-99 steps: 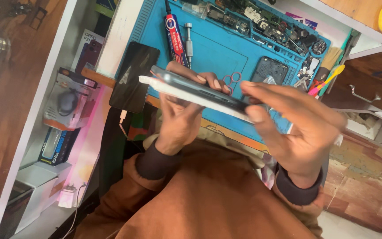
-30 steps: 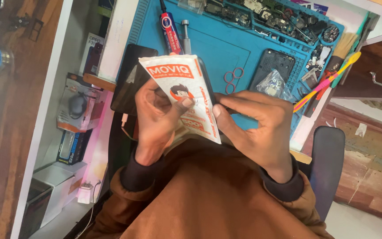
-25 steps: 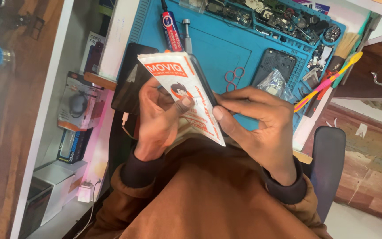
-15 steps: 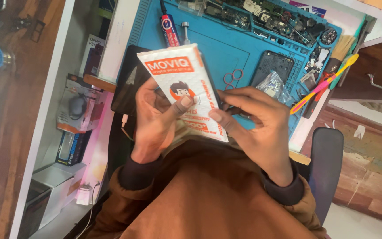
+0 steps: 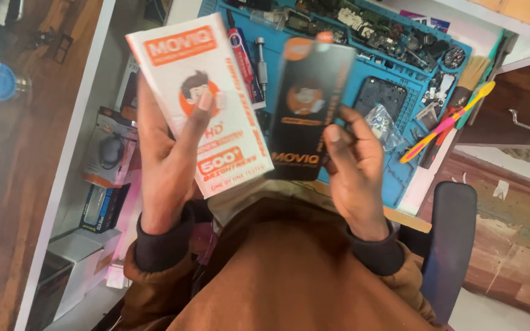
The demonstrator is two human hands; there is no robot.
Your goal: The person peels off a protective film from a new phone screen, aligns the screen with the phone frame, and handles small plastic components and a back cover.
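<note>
A person's left hand (image 5: 167,165) grips a light, stiff white carton (image 5: 200,104) while the right hand (image 5: 354,165) pinches its black, likely fragile insert (image 5: 308,113) by the edges above a blue work mat (image 5: 394,178).

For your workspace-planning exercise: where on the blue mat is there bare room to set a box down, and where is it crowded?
Little shows: a bare strip of the blue mat between the parts bag and its near edge. The far edge is crowded with parts.

I count two flat boxes: one white box (image 5: 200,104) in my left hand (image 5: 167,165), one black box (image 5: 308,110) in my right hand (image 5: 354,165). Beyond my right hand lie one clear bag (image 5: 383,122) and two brushes (image 5: 455,116).
</note>
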